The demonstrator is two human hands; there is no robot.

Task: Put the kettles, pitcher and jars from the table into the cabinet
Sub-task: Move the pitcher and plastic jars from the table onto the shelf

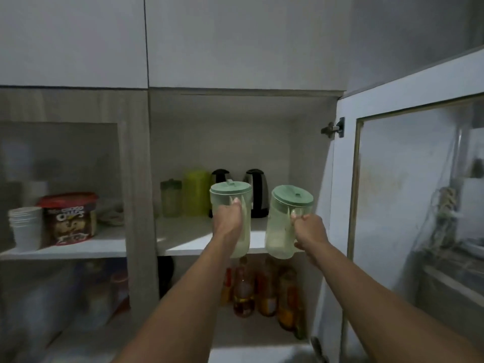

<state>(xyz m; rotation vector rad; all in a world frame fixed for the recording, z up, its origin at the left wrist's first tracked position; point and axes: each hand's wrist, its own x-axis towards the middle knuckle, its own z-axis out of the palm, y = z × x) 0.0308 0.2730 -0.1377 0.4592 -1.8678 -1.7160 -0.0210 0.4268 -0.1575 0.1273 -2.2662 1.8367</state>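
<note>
Both my hands hold pale green lidded pitchers in front of the open cabinet. My left hand (228, 218) grips the handle of the left pitcher (230, 195), upright over the front edge of the white shelf (183, 239). My right hand (310, 231) grips the handle of the right pitcher (279, 231), tilted slightly, just in front of the shelf edge. At the back of the shelf stand two steel-and-black kettles (258, 192) (220, 175), a yellow-green jar (196, 192) and a smaller clear green jar (170, 197).
The glass cabinet door (408, 205) stands open at the right. Several bottles (264, 289) fill the shelf below. Behind the closed left glass door are stacked white cups (26, 226) and a red-lidded cereal tub (68, 218). White upper cabinet doors (235, 40) are shut.
</note>
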